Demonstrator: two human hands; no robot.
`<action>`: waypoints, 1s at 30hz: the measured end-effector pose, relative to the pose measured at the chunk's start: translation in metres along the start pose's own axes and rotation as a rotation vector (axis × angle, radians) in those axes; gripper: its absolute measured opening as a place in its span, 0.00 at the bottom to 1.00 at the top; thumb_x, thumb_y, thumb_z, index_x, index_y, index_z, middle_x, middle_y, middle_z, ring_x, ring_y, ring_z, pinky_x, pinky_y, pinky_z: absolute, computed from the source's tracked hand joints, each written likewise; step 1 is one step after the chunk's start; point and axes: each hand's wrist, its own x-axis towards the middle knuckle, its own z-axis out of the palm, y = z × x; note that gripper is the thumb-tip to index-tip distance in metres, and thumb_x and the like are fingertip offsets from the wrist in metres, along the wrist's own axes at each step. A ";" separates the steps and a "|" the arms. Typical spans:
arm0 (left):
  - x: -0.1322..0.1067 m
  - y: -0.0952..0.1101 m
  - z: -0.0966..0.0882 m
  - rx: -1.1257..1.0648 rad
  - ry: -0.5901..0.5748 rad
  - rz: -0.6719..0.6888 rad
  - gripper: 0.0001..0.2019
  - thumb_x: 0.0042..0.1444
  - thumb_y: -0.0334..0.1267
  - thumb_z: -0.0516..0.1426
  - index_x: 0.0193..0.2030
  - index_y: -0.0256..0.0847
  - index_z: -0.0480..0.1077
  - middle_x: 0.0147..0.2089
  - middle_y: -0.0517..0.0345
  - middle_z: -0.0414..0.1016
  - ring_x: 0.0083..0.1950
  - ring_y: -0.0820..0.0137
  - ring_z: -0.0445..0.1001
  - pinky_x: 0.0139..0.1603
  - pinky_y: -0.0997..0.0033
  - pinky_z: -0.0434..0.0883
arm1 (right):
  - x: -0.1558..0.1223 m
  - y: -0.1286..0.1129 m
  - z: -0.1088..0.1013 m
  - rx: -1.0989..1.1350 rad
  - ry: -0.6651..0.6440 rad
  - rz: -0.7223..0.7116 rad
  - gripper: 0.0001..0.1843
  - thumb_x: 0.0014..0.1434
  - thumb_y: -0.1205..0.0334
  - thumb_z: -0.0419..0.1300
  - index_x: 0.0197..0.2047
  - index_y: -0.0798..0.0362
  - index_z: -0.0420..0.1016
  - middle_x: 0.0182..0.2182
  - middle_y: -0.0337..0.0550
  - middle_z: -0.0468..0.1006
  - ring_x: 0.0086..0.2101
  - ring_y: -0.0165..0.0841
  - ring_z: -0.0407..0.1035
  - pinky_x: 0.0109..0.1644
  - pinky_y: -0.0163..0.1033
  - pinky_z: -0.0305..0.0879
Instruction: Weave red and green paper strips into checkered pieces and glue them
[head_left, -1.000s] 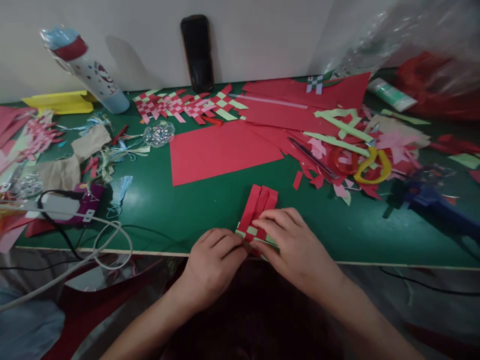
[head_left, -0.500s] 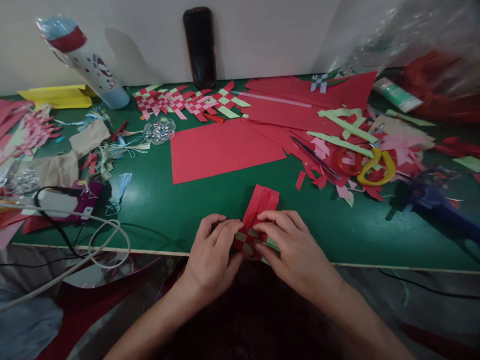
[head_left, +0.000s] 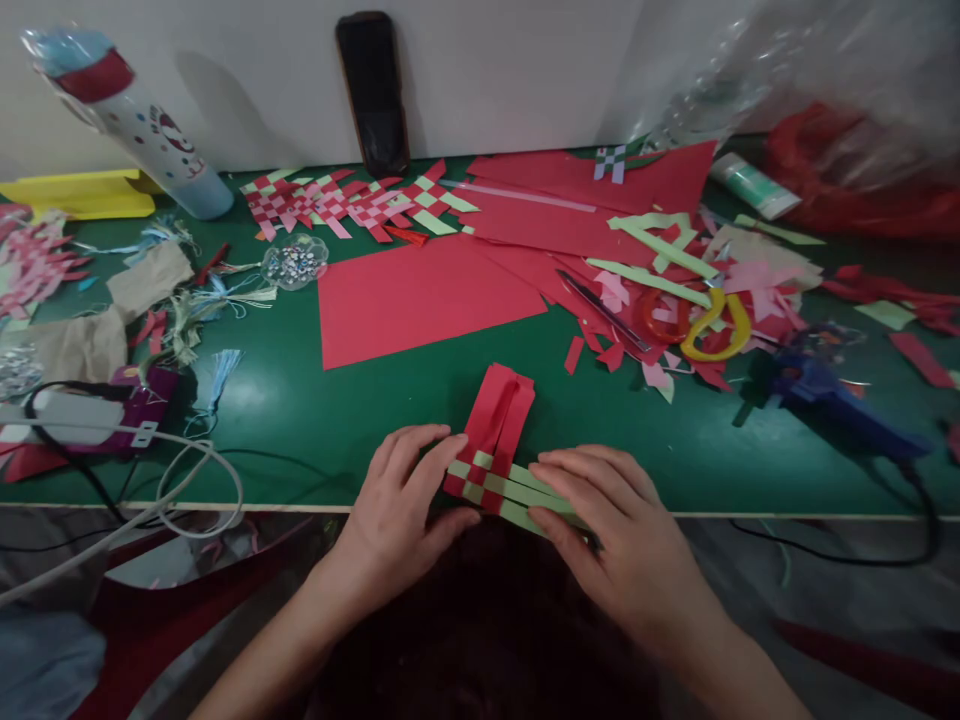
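Head view: a paper weave (head_left: 484, 482) lies at the table's (head_left: 337, 420) near edge, between both hands. Its three red strips (head_left: 499, 410) point away from the person. Three green strips (head_left: 534, 488) run rightwards under the right hand's (head_left: 619, 535) outstretched fingers; whether its thumb grips them is unclear. The left hand (head_left: 397, 520) pinches the weave's left edge between fingers and thumb.

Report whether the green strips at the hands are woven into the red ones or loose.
Woven: the green strips cross over and under the red strips, forming a checker patch.
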 end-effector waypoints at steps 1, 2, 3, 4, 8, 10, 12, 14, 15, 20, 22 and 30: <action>0.002 0.000 -0.004 0.014 -0.008 0.045 0.24 0.61 0.39 0.59 0.62 0.36 0.61 0.62 0.41 0.65 0.64 0.56 0.61 0.63 0.50 0.66 | -0.004 -0.001 -0.001 -0.012 -0.010 -0.030 0.15 0.64 0.62 0.60 0.53 0.55 0.71 0.47 0.49 0.78 0.51 0.42 0.67 0.53 0.50 0.68; 0.005 -0.001 -0.007 0.043 -0.025 0.111 0.23 0.62 0.40 0.59 0.62 0.36 0.62 0.64 0.41 0.63 0.68 0.55 0.58 0.66 0.48 0.62 | -0.007 -0.001 -0.002 -0.030 -0.021 -0.064 0.16 0.64 0.61 0.60 0.54 0.55 0.71 0.49 0.50 0.78 0.53 0.42 0.67 0.55 0.51 0.68; 0.010 -0.002 -0.010 0.085 -0.059 0.188 0.22 0.63 0.40 0.58 0.62 0.39 0.62 0.66 0.44 0.61 0.71 0.53 0.54 0.68 0.45 0.58 | -0.009 -0.002 -0.003 -0.050 -0.032 -0.097 0.16 0.64 0.61 0.59 0.54 0.55 0.71 0.50 0.50 0.78 0.54 0.42 0.67 0.57 0.52 0.67; 0.015 -0.003 -0.013 0.136 -0.106 0.256 0.22 0.63 0.40 0.58 0.63 0.43 0.62 0.68 0.48 0.60 0.73 0.53 0.50 0.70 0.42 0.53 | -0.011 -0.003 -0.003 -0.070 -0.040 -0.131 0.15 0.65 0.61 0.59 0.54 0.55 0.72 0.51 0.49 0.78 0.56 0.42 0.67 0.59 0.52 0.65; 0.044 -0.009 -0.018 0.254 -0.323 0.446 0.26 0.63 0.32 0.56 0.67 0.50 0.59 0.72 0.60 0.55 0.76 0.58 0.42 0.73 0.44 0.48 | -0.015 -0.001 -0.001 -0.121 -0.053 -0.238 0.15 0.65 0.59 0.59 0.53 0.54 0.74 0.54 0.45 0.78 0.57 0.40 0.68 0.63 0.52 0.63; 0.057 -0.014 -0.016 0.276 -0.351 0.499 0.28 0.62 0.29 0.55 0.67 0.49 0.57 0.73 0.62 0.52 0.76 0.61 0.42 0.74 0.45 0.46 | -0.016 0.002 0.001 -0.135 -0.076 -0.284 0.16 0.65 0.59 0.58 0.54 0.54 0.75 0.55 0.44 0.77 0.58 0.41 0.68 0.63 0.53 0.64; 0.068 -0.019 -0.013 0.276 -0.394 0.518 0.32 0.58 0.26 0.55 0.68 0.50 0.56 0.74 0.65 0.50 0.76 0.61 0.39 0.74 0.46 0.45 | -0.018 0.007 0.003 -0.147 -0.104 -0.325 0.16 0.66 0.61 0.58 0.55 0.55 0.74 0.57 0.44 0.76 0.59 0.42 0.67 0.63 0.54 0.65; 0.076 -0.025 -0.008 0.271 -0.438 0.507 0.34 0.56 0.23 0.54 0.68 0.52 0.57 0.74 0.67 0.51 0.76 0.62 0.39 0.74 0.48 0.45 | -0.020 0.012 0.006 -0.150 -0.106 -0.359 0.16 0.66 0.63 0.58 0.55 0.56 0.74 0.57 0.45 0.75 0.59 0.43 0.66 0.62 0.54 0.65; 0.079 -0.028 -0.006 0.271 -0.462 0.500 0.34 0.55 0.22 0.53 0.68 0.51 0.57 0.74 0.68 0.51 0.76 0.63 0.39 0.74 0.51 0.44 | -0.021 0.014 0.007 -0.147 -0.100 -0.373 0.16 0.66 0.64 0.58 0.55 0.56 0.74 0.57 0.46 0.76 0.59 0.43 0.66 0.63 0.54 0.65; 0.085 -0.038 -0.001 0.238 -0.528 0.480 0.33 0.57 0.22 0.51 0.67 0.50 0.59 0.72 0.66 0.54 0.76 0.67 0.41 0.75 0.58 0.44 | -0.024 0.022 0.011 -0.134 -0.089 -0.408 0.16 0.66 0.67 0.56 0.56 0.57 0.74 0.57 0.47 0.75 0.61 0.43 0.64 0.65 0.52 0.62; 0.084 -0.040 -0.001 0.215 -0.508 0.489 0.32 0.58 0.22 0.50 0.67 0.49 0.59 0.72 0.65 0.55 0.76 0.68 0.41 0.75 0.59 0.44 | -0.025 0.023 0.011 -0.128 -0.090 -0.416 0.17 0.66 0.68 0.54 0.57 0.57 0.74 0.57 0.48 0.75 0.61 0.43 0.64 0.65 0.53 0.62; 0.082 -0.044 0.003 0.165 -0.443 0.520 0.31 0.58 0.20 0.49 0.67 0.46 0.59 0.71 0.62 0.57 0.76 0.68 0.42 0.74 0.57 0.46 | -0.024 0.021 0.012 -0.109 -0.080 -0.388 0.16 0.66 0.63 0.56 0.55 0.57 0.75 0.55 0.47 0.77 0.59 0.43 0.67 0.63 0.52 0.64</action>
